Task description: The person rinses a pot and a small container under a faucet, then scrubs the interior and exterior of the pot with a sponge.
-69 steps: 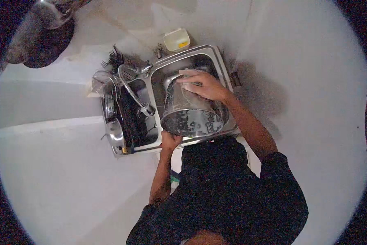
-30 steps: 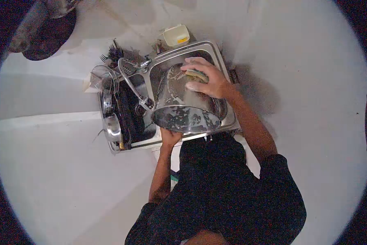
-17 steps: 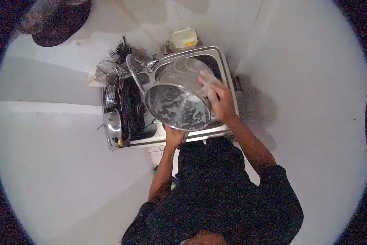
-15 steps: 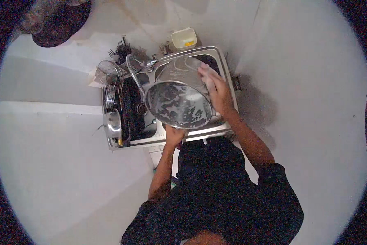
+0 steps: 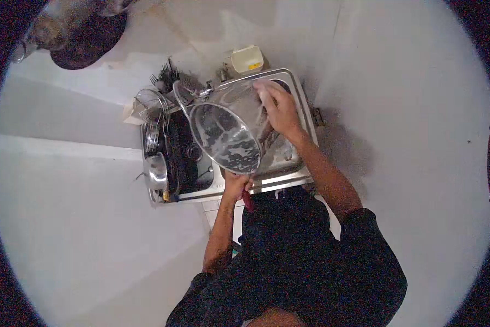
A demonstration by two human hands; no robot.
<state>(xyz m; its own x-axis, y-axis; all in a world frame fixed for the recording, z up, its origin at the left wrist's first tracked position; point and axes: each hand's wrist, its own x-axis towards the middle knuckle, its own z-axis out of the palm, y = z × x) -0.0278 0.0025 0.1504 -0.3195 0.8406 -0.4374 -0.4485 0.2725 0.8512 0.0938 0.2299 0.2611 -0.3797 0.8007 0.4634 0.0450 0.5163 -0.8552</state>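
A large metal pot [image 5: 223,136] is tilted over the sink's right basin, its mouth turned toward me. White suds streak its inside. My left hand [image 5: 236,185] is closed at the pot's near rim. A red handle-like piece [image 5: 247,201] sticks out beside that hand. My right hand [image 5: 280,109] lies against the pot's outer wall on the far right side. Its fingers are bent round something pale and soapy that I cannot make out.
The steel double sink [image 5: 297,90] has a faucet [image 5: 206,90] at the back. Wire strainers [image 5: 149,103], a small metal pan [image 5: 156,171] and a cutlery holder [image 5: 182,97] crowd its left side. Behind it stands a cream tub [image 5: 247,57] with something yellow inside. White walls close in on both sides.
The pot has turned, so its mouth faces further left and looks narrower. My right hand has slid a little left along its wall. More of the red piece by my left hand shows.
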